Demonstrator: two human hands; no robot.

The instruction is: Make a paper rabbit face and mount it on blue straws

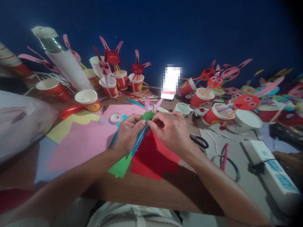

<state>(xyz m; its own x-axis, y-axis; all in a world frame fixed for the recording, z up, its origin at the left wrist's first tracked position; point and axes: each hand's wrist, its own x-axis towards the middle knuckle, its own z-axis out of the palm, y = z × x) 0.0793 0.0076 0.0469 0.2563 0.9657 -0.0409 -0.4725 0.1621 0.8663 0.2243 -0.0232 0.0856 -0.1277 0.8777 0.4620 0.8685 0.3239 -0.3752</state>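
Observation:
In front of me, my left hand (129, 130) pinches a small green paper cutout (147, 114) and the blue straws (139, 142) beneath it between thumb and fingers. Two pink paper ears (157, 105) stick up from the cutout. From the other side my right hand (170, 126) is closed, its thumb and finger pressed at the spot where the straws meet the cutout. The straws slant down toward me. My fingertips hide the join. Below the hands lie red paper (156, 157) and green paper (120, 165).
Pink paper (81, 142) and a tape roll (115, 118) lie left. Behind stand paper cups (88, 100) with paper animal figures, a leaning bottle (68, 66) and a lit phone (170, 80). Scissors (200, 141), a white bowl (245, 121) and a power strip (272, 167) are right.

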